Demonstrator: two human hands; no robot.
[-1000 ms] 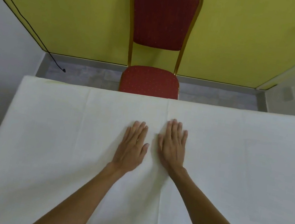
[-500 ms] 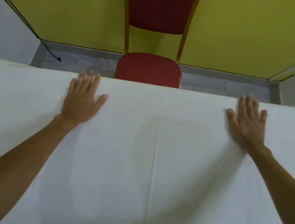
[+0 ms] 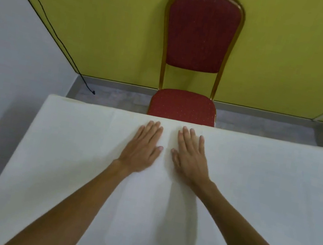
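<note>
While both palms lie flat on the white cloth [image 3: 262,192], the fingers of each are straight and close together and grip nothing. The left hand [image 3: 142,147] and the right hand [image 3: 190,155] rest side by side near the cloth's far edge, just apart, thumbs turned toward each other with a narrow strip of fabric between them. The 2 bare forearms run back toward the camera, spreading apart. The cloth is spread over the table, which it hides completely. Just beyond the far edge stands 1 red chair [image 3: 202,35] with a gold frame, the front of its seat hidden by the cloth, its back toward a yellow-green wall [image 3: 109,17]. A black cable [image 3: 46,15] runs down the left corner to the grey floor [image 3: 117,98].
</note>
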